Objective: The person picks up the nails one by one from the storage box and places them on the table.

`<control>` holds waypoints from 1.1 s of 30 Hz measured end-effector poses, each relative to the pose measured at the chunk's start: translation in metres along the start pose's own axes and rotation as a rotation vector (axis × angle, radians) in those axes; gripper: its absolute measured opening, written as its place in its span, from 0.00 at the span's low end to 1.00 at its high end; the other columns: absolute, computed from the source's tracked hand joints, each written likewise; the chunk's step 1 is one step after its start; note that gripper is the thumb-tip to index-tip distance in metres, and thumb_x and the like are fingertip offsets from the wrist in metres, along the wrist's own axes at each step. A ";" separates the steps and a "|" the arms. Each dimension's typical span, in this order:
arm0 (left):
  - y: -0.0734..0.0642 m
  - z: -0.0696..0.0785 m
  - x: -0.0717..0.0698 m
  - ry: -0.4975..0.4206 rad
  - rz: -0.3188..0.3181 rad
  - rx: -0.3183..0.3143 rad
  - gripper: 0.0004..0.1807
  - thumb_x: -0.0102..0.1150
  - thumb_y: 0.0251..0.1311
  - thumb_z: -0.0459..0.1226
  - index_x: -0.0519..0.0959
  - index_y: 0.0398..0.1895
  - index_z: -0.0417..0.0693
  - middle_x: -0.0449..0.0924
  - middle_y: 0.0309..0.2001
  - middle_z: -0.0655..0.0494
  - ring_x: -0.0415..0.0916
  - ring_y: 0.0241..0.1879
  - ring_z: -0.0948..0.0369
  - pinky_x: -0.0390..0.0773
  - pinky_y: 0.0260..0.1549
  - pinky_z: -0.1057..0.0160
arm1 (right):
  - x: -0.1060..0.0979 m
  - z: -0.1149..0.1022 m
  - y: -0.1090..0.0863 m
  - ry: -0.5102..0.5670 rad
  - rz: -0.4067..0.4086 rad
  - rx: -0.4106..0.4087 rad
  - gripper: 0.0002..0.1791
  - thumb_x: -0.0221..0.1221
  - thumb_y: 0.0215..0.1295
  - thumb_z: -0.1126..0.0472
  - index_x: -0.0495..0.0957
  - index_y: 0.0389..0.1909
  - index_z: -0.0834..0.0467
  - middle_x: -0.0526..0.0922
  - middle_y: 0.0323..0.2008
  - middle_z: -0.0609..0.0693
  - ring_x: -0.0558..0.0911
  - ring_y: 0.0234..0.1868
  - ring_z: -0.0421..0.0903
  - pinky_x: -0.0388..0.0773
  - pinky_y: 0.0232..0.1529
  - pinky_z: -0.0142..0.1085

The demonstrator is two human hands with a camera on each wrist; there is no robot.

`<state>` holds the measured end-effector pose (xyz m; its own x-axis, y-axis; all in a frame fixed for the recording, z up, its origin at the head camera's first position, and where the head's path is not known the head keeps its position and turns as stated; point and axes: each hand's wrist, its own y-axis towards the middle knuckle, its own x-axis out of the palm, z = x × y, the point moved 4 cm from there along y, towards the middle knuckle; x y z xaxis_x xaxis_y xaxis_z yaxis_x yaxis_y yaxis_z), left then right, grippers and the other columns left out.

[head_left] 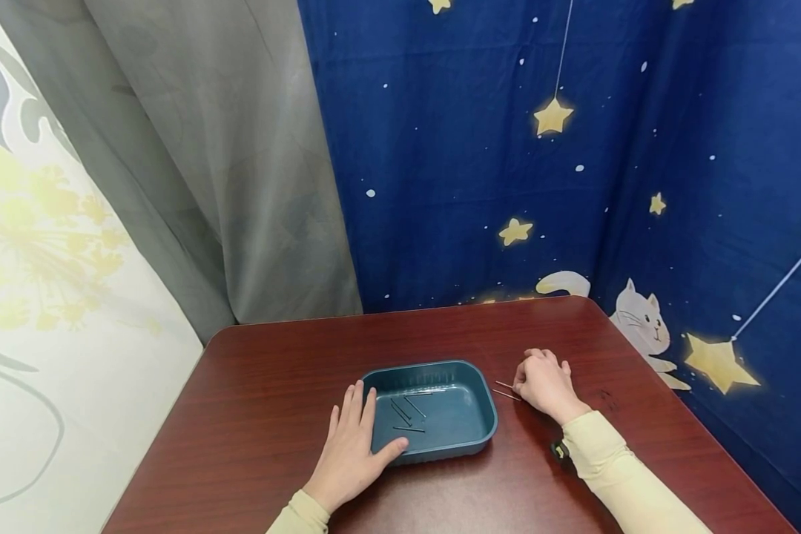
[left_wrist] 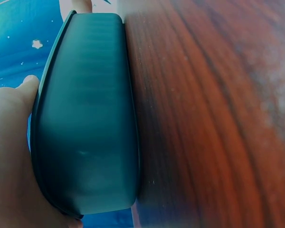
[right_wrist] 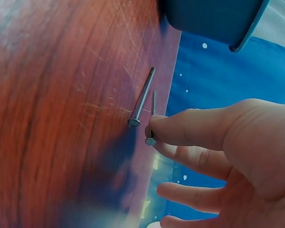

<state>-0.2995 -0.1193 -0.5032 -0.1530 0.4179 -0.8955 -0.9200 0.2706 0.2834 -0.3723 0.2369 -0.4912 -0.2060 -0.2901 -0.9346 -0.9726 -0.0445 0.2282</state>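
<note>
A dark teal rectangular tray (head_left: 450, 424) sits on the table with several nails (head_left: 409, 429) lying loose inside it. My left hand (head_left: 351, 452) rests on the tray's left end, its fingers extended along the rim and the thumb over the near edge. Just beyond the tray's right side, my right hand (head_left: 546, 382) pinches a nail (right_wrist: 151, 141) near its head between thumb and index finger; the other fingers are spread apart. Beside it a second nail (right_wrist: 142, 97) lies on the tabletop, its head towards the hand.
The dark red wooden table (head_left: 274, 386) carries the tray near its middle. A grey curtain (head_left: 274, 185) and a blue star-patterned curtain (head_left: 440, 185) hang behind it. A small dark object (head_left: 560, 450) shows at the right wrist, beside the sleeve.
</note>
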 end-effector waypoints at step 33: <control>0.000 -0.001 0.001 0.004 0.008 0.004 0.54 0.42 0.48 0.72 0.48 0.72 0.49 0.29 0.73 0.57 0.30 0.71 0.55 0.45 0.62 0.40 | -0.009 -0.011 -0.002 -0.026 0.049 -0.043 0.11 0.66 0.46 0.56 0.76 0.12 0.40 0.77 0.46 0.54 0.69 0.52 0.58 0.61 0.46 0.66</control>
<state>-0.2997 -0.1197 -0.5043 -0.1621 0.4165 -0.8946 -0.9171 0.2710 0.2924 -0.3670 0.2296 -0.4801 -0.2570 -0.2678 -0.9286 -0.9557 -0.0724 0.2854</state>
